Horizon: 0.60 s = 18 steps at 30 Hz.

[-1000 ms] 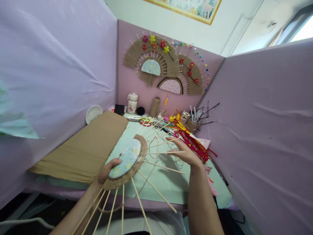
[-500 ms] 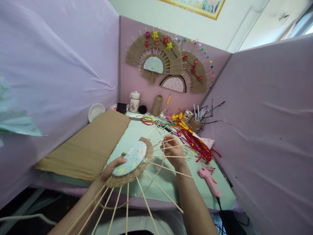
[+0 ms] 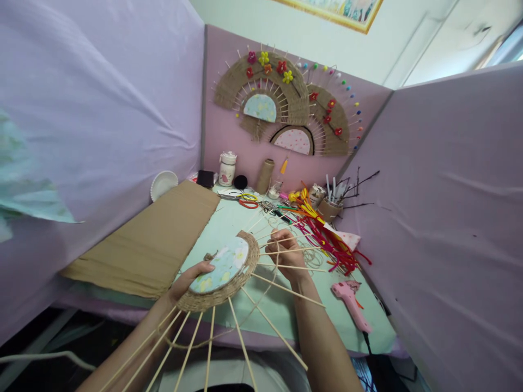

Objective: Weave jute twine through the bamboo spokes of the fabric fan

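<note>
My left hand [image 3: 188,280] grips a half-round fan frame by its flat side, thumb on the floral cloth centre [image 3: 223,267]. Woven twine [image 3: 218,296] makes a brown band around that centre's curved edge, and thin wooden sticks [image 3: 239,337] fan out from it. Among the upper-right sticks, my right hand [image 3: 286,249] is closed with fingertips pinched on the loose twine [image 3: 267,288]. The strand runs from there in a slack loop below the band, across the sticks towards my left forearm. My right fingertips are partly hidden behind the sticks.
A cardboard sheet [image 3: 151,239] lies on the left of the table. Scissors [image 3: 248,203], a twine spool [image 3: 265,175] and a white bottle [image 3: 227,170] are at the back. Pipe cleaners [image 3: 322,237] and a pink glue gun [image 3: 352,306] lie right. Finished fans [image 3: 229,81] hang on the partition.
My right hand has shifted slightly left and closed more at the fingertips, drawing the twine along. The fan frame has barely moved; the whole view has shifted a little.
</note>
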Motion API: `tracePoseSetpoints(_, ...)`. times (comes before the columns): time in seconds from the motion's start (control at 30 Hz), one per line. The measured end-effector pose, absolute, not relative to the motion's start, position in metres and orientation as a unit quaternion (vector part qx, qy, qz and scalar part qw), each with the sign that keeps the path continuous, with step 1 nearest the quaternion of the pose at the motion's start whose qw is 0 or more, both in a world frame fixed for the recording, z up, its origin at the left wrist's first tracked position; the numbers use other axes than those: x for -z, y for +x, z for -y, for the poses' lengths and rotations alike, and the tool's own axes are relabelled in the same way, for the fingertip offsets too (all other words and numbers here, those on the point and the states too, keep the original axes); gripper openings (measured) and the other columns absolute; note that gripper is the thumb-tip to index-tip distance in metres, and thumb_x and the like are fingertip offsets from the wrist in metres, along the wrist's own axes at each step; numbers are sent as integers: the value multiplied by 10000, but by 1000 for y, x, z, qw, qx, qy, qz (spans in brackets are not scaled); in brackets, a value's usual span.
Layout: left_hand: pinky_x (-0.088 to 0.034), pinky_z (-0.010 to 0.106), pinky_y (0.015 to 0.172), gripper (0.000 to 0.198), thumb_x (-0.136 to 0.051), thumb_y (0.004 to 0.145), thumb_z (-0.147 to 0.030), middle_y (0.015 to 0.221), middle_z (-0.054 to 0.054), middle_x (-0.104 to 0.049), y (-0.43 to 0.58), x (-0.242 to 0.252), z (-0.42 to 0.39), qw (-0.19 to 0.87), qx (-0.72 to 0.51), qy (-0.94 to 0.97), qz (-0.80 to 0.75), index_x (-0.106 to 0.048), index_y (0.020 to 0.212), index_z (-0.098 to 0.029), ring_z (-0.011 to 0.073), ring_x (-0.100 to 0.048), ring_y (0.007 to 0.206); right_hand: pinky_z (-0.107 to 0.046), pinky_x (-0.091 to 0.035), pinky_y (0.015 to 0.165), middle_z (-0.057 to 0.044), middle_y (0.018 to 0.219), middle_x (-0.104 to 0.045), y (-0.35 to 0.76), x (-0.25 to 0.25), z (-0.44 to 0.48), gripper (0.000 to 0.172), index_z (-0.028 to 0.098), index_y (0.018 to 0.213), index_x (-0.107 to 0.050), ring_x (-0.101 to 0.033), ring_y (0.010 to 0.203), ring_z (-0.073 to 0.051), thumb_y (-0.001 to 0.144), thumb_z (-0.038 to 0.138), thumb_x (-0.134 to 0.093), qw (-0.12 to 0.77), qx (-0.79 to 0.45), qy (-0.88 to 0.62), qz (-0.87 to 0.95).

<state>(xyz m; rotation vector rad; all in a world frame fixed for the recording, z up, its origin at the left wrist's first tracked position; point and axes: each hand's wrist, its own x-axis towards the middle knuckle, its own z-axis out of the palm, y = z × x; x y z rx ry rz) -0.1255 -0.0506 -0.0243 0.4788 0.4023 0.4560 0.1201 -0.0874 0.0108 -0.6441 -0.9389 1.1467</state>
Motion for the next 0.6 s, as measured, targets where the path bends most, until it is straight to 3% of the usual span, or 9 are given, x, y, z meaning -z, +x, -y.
tracePoseSetpoints(0.2, -523, 256, 756, 643, -598, 733, -142, 875, 92, -751, -125, 28, 49, 921, -233, 252, -183, -434, 1342, -18, 209, -709, 803, -209, -312, 496, 47, 776, -474, 121, -8, 87, 219, 222, 709, -578, -403, 533, -48, 643, 189, -784, 688, -513, -279, 430)
tracePoseSetpoints(0.37, -502, 279, 830, 632, -565, 764, -160, 895, 93, -748, -126, 26, 49, 927, -214, 258, -169, -415, 1364, -31, 215, -708, 826, -208, -299, 488, 46, 778, -469, 122, -6, 87, 204, 219, 710, -581, -392, 526, -46, 654, 184, -773, 685, -508, -287, 436)
tracePoseSetpoints(0.6, -503, 257, 797, 591, -553, 768, -147, 820, 79, -751, -123, 22, 52, 925, -224, 263, -156, -441, 1334, -19, 204, -710, 814, -206, -306, 492, 44, 769, -468, 125, -5, 88, 222, 214, 701, -563, -396, 536, -54, 641, 179, -773, 677, -497, -323, 436)
